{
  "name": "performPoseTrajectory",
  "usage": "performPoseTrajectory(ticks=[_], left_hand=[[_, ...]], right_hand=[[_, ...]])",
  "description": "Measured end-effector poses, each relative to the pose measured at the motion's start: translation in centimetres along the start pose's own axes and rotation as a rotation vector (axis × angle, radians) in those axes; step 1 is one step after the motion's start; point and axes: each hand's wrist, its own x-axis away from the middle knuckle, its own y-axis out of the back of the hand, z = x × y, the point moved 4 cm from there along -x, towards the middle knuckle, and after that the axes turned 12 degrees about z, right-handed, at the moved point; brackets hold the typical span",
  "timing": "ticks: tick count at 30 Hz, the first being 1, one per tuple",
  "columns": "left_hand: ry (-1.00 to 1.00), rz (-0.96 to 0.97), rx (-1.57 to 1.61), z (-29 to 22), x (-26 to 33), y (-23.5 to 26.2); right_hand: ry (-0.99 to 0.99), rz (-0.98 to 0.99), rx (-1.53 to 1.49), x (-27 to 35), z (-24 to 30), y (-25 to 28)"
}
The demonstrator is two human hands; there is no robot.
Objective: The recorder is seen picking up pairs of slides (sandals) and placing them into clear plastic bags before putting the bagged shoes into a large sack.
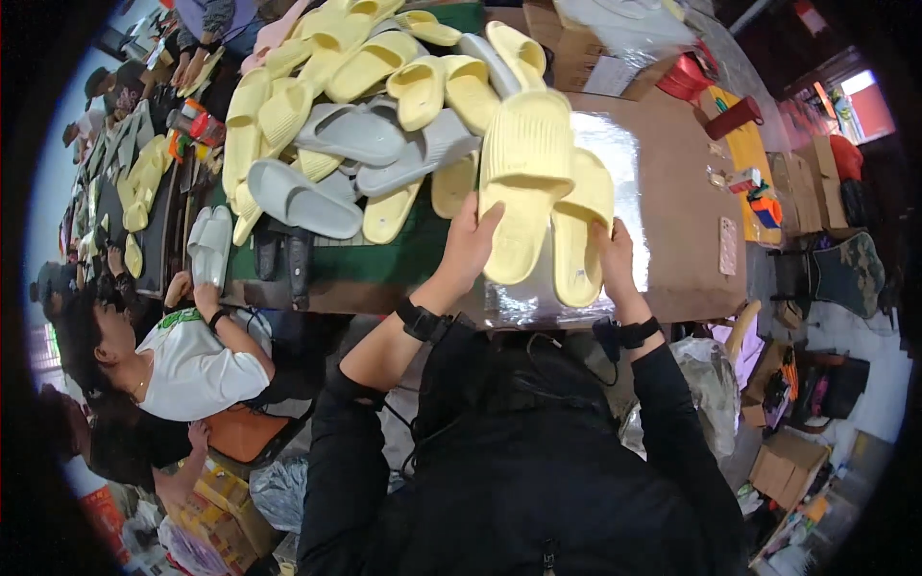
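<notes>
A pale yellow slide slipper [526, 173] is in my left hand [469, 242], gripped along its left side near the heel, with its ribbed strap facing up. My right hand [618, 257] has its fingers closed around the heel edge of a second yellow slipper [582, 226]. The two slippers overlap side by side, the left one on top, both toes pointing away from me. Beneath them, a shiny silvery sheet [622, 144] lies on the brown table [687, 182]. Left of my hands, yellow slippers [375, 65] and grey slippers [305, 199] are heaped together.
A cardboard box [600, 67] with clear plastic stands at the back. Toward the right are a dark red cylinder [734, 117], an orange-and-blue tape dispenser [765, 211] and a pink phone-shaped item [728, 246]. At left, a person in white [204, 365] holds pale slippers [208, 245].
</notes>
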Motion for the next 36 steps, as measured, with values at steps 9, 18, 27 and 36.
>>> performPoseTrajectory(ticks=[9, 18, 27, 36], left_hand=[[0.175, -0.026, 0.002, 13.0, 1.5, -3.3], [0.75, 0.243, -0.46, 12.8, 2.8, -3.3], [0.494, 0.131, -0.408, 8.5, 14.6, 7.7], [1.545, 0.399, 0.257, 19.5, 36.3, 3.3]], right_hand=[[-0.15, -0.136, 0.279, 0.7, -7.6, 5.5], [0.223, -0.09, 0.729, -1.1, -7.9, 7.7], [-0.082, 0.321, 0.489, 4.8, -7.3, 7.8], [-0.16, 0.44, 0.52, 2.6, -4.7, 7.6]])
